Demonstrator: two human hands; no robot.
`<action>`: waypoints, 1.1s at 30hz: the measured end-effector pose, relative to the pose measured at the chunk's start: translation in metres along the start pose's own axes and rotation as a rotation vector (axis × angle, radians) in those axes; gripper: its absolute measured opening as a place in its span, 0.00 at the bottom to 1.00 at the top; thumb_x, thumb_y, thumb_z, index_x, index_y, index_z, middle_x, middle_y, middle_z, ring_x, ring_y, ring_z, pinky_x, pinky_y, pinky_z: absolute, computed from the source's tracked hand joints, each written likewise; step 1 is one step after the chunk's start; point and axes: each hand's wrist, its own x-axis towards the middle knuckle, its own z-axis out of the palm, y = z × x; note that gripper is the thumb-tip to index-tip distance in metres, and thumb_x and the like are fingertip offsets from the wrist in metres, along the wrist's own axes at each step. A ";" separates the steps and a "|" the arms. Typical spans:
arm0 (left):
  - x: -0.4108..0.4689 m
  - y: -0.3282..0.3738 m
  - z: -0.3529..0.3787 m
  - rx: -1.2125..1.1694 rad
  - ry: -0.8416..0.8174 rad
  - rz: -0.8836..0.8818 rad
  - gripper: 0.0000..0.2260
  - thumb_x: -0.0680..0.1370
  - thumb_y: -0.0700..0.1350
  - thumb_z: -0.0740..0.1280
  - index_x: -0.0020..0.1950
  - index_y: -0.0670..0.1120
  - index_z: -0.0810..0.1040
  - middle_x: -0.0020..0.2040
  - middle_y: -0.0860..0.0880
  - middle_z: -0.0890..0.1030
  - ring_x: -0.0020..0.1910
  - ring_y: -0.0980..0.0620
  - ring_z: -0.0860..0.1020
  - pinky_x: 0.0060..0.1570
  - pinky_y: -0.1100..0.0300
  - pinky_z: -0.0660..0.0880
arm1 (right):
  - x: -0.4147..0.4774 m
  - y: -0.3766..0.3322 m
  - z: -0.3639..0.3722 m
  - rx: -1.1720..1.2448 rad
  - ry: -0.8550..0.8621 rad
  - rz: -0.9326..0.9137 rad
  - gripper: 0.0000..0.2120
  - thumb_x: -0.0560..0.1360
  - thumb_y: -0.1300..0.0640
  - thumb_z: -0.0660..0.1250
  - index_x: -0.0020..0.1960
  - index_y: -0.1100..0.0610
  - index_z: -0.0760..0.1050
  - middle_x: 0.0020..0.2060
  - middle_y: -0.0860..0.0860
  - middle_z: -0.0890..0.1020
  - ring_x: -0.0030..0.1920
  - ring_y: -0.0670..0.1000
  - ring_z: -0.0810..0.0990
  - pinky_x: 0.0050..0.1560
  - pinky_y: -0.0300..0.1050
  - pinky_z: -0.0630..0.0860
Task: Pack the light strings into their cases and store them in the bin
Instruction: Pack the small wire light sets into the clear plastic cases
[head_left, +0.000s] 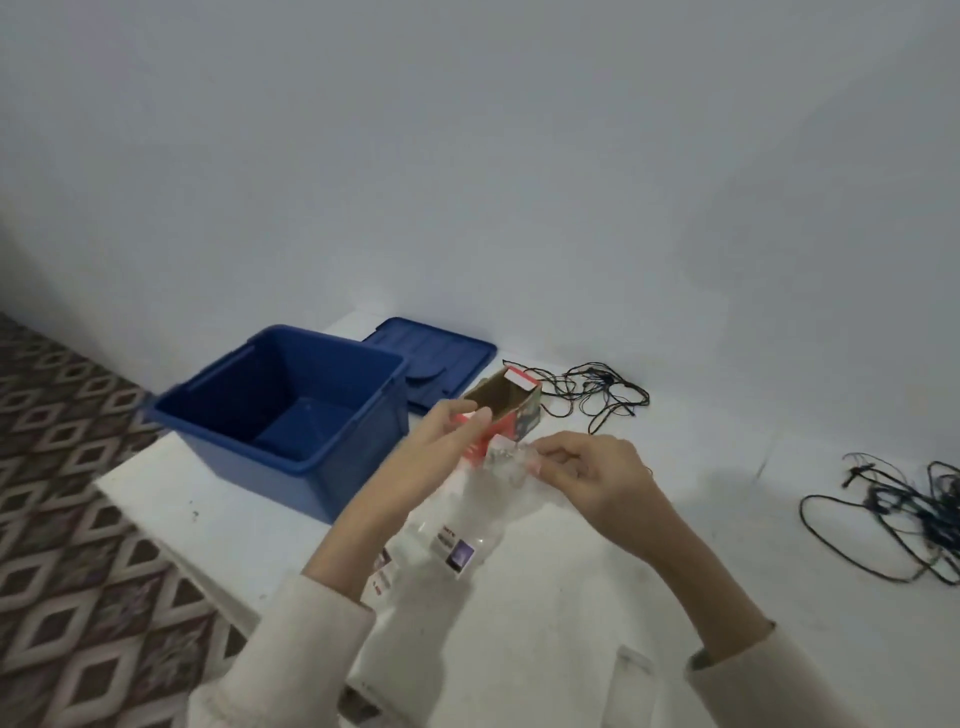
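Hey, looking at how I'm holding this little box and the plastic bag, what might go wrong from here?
1. The small red cardboard box is pinched only at one edge by your left hand, open end tilted away, so it may slip or crush.
2. The clear plastic bag in your right hand looks flimsy and could tear.
3. The two loose dark light strings lie tangled on the white table; pulling may knot them further.
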 end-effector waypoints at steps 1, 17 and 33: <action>-0.003 -0.009 -0.003 0.084 0.080 -0.007 0.16 0.79 0.57 0.59 0.65 0.57 0.68 0.64 0.54 0.74 0.59 0.54 0.73 0.59 0.57 0.68 | 0.001 0.004 0.007 0.010 0.025 0.014 0.03 0.74 0.55 0.68 0.46 0.51 0.81 0.38 0.47 0.85 0.42 0.45 0.82 0.43 0.34 0.74; -0.039 -0.056 -0.031 1.219 -0.084 -0.191 0.34 0.69 0.50 0.72 0.70 0.44 0.60 0.67 0.45 0.64 0.65 0.44 0.62 0.63 0.54 0.66 | 0.005 -0.011 0.042 0.379 0.000 0.150 0.05 0.75 0.59 0.66 0.47 0.53 0.81 0.40 0.48 0.85 0.44 0.49 0.83 0.43 0.33 0.76; -0.028 0.072 0.049 0.097 0.029 0.641 0.41 0.66 0.36 0.73 0.68 0.63 0.58 0.58 0.62 0.55 0.51 0.75 0.67 0.47 0.67 0.77 | -0.042 -0.055 -0.062 0.578 0.522 -0.005 0.08 0.76 0.59 0.63 0.50 0.56 0.81 0.42 0.45 0.86 0.42 0.40 0.82 0.41 0.29 0.74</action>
